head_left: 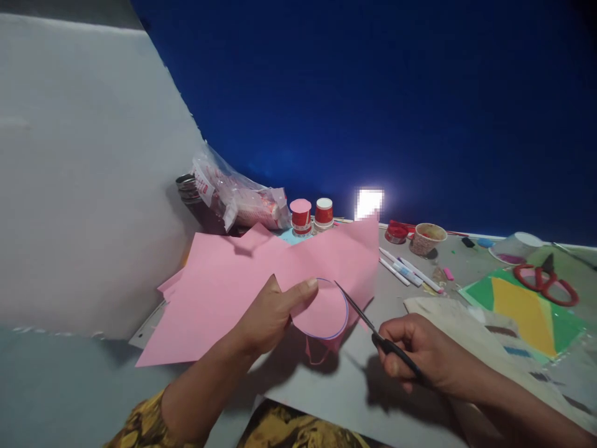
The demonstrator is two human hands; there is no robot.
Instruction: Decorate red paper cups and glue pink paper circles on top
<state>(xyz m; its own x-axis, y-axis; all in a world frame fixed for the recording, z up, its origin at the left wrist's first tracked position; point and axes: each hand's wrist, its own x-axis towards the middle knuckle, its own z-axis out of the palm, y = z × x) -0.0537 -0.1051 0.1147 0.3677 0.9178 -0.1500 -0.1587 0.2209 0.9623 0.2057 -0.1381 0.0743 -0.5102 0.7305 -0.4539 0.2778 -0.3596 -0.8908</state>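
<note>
A large pink paper sheet [233, 292] is raised above the table, pinched near its middle by my left hand [268, 311], thumb on top. Just right of that thumb, a circle drawn in blue-purple line [321, 311] shows on the paper, with its lower edge cut free. A thin pink strip [317, 356] dangles beneath it. My right hand [413, 351] grips black-handled scissors [361, 308], whose blades lie over the right side of the circle and look nearly closed. Fingers of my left hand behind the paper are hidden.
Two red paper cups [323, 214] stand by the wall, near a plastic bag [247, 199]. Right of the paper lie several markers [405, 270], a used cup [426, 239], red-handled scissors [545, 283] and green and yellow sheets [522, 311]. A stained cloth [448, 323] lies beneath my right forearm.
</note>
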